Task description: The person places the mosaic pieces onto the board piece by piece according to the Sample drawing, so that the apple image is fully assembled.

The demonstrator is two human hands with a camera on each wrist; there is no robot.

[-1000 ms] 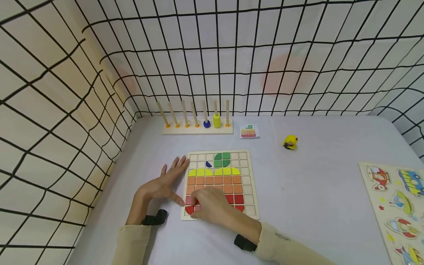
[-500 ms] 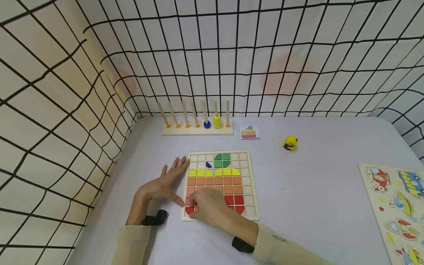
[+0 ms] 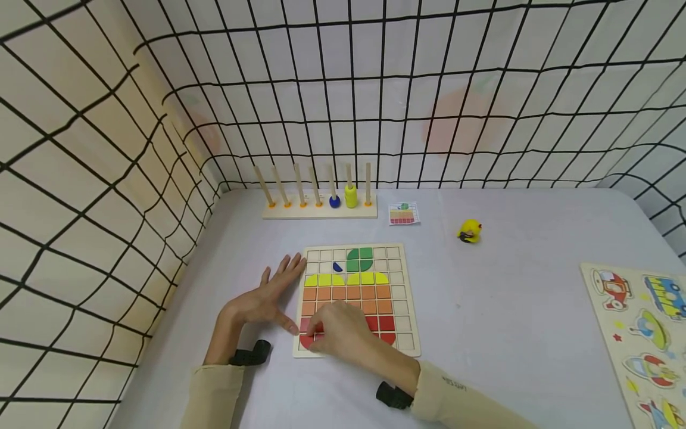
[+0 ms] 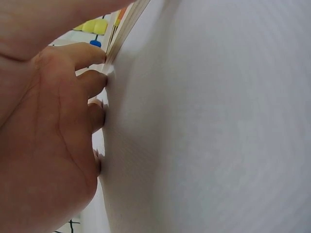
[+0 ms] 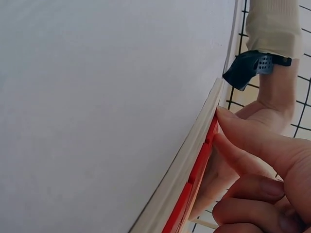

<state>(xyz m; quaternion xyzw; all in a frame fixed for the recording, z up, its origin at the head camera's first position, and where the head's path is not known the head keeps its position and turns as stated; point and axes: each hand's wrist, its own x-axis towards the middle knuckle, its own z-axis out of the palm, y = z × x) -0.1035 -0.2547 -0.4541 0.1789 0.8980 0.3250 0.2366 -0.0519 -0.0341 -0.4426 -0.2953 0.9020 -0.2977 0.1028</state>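
Note:
A square pale wooden grid board (image 3: 407, 325) lies flat in the head view, filled with green, blue, yellow, orange and red tiles. My left hand (image 3: 265, 301) rests beside its left edge, fingers spread, thumb and a fingertip touching the edge. Over the board's lower left reaches my right hand (image 3: 345, 330), which covers part of the bottom rows. In the right wrist view its thumb and index finger pinch a red tile (image 5: 212, 127) in the row along the near edge. From the left wrist view, the left palm (image 4: 53, 131) hovers low with fingertips down on the white tabletop.
Behind the board stands a peg stand (image 3: 321, 215) with a blue bead and yellow beads. A small pattern card (image 3: 404, 213) and a yellow toy duck (image 3: 470, 230) lie to its right. A picture puzzle board (image 3: 627, 333) sits far right. Black wire mesh (image 3: 351, 119) encloses the table.
My right hand has shifted only slightly, staying at the board's lower left corner. The left hand has not moved.

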